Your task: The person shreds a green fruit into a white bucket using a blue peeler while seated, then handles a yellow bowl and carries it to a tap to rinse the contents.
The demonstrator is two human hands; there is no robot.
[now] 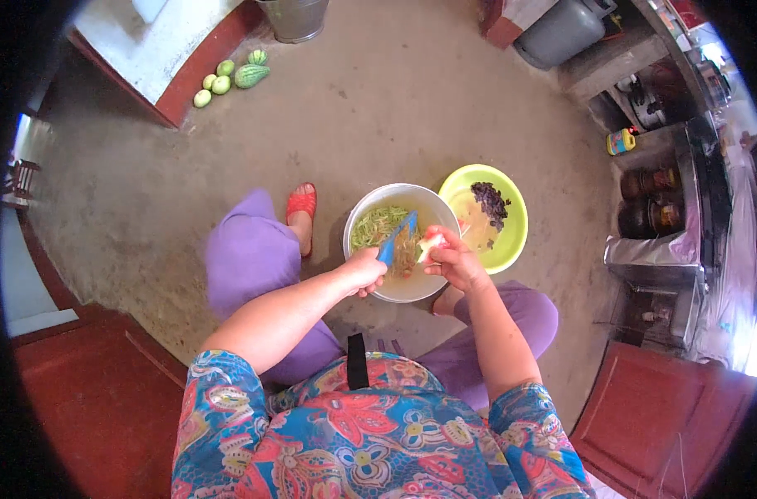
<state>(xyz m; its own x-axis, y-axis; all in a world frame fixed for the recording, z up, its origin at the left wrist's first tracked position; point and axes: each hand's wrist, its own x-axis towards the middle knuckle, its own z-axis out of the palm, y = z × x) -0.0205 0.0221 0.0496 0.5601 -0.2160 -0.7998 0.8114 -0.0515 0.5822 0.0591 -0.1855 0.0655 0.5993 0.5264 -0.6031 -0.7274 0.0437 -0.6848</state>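
My left hand (pixel 364 272) is closed around a long blue knife-like tool (pixel 398 239), whose far end points over the pot; its exact kind is hard to make out. Close beside it, my right hand (pixel 453 259) grips a small piece of pale fruit with pink flesh (pixel 430 247), which looks like watermelon. Both hands hover above the near part of a round metal pot (pixel 432 200). Inside the pot lie thin green shreds (pixel 376 227) and murky liquid. Touching the pot's right side is a yellow-green basin (pixel 512 185) holding dark pieces (pixel 490 205) and pinkish bits.
My knees in purple trousers (pixel 254 245) flank the pot. At the far left, several green melons (pixel 220 85) lie by a red-edged ledge (pixel 170 106), near a metal bucket (pixel 295 18). A grey gas cylinder (pixel 561 33) and shelves with jars (pixel 649 200) line the right.
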